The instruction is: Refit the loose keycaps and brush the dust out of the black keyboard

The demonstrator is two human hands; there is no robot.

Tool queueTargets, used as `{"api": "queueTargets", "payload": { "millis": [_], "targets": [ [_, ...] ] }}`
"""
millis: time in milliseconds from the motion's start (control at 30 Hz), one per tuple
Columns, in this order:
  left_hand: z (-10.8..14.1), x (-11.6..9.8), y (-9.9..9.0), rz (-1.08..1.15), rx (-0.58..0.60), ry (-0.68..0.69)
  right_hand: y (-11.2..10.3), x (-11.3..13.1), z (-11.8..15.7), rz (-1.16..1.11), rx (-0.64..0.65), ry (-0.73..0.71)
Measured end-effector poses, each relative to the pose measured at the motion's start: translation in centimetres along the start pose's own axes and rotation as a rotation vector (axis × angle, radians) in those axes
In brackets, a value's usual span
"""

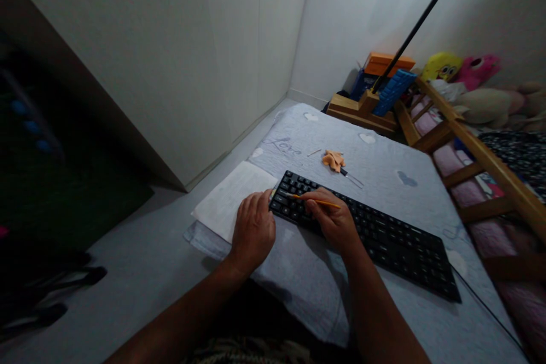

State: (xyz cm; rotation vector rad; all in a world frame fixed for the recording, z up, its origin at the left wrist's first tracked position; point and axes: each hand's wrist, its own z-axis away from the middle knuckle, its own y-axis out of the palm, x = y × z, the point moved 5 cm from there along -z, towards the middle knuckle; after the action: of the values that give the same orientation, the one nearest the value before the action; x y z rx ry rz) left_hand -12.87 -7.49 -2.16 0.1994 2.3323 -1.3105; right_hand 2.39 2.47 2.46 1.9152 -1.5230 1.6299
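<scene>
A black keyboard [401, 244] lies slantwise on a table with a pale grey cloth [379, 165]. My right hand [335, 219] is closed around a thin orange brush [322, 201] over the keyboard's left part, its tip at the keys. At the keyboard's left end is my left hand [255, 226], fingers together; a small yellowish bit shows by its fingertips, too small to name. Under and beside that hand is a white sheet or pad [232, 196]. Beyond the keyboard are a crumpled orange cloth [333, 160], a dark-handled tool [350, 176] and a small white stick [314, 152].
The keyboard cable [486, 310] runs off to the lower right. A wooden bed rail [482, 148] borders the right side, with plush toys behind it. At the back stands a wooden base [362, 108] with a black pole [420, 20]. A pale cabinet [191, 57] is at left.
</scene>
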Motion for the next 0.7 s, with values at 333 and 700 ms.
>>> {"api": "queueTargets", "payload": {
  "millis": [333,700],
  "targets": [
    [0.1,0.2,0.1,0.022,-0.014,0.003,1.7,-0.7,-1.0,0.150,0.011,-0.065],
    [0.1,0.1,0.1,0.026,-0.022,0.003,0.5,0.3,-0.6,0.011,0.001,-0.022]
  ]
}}
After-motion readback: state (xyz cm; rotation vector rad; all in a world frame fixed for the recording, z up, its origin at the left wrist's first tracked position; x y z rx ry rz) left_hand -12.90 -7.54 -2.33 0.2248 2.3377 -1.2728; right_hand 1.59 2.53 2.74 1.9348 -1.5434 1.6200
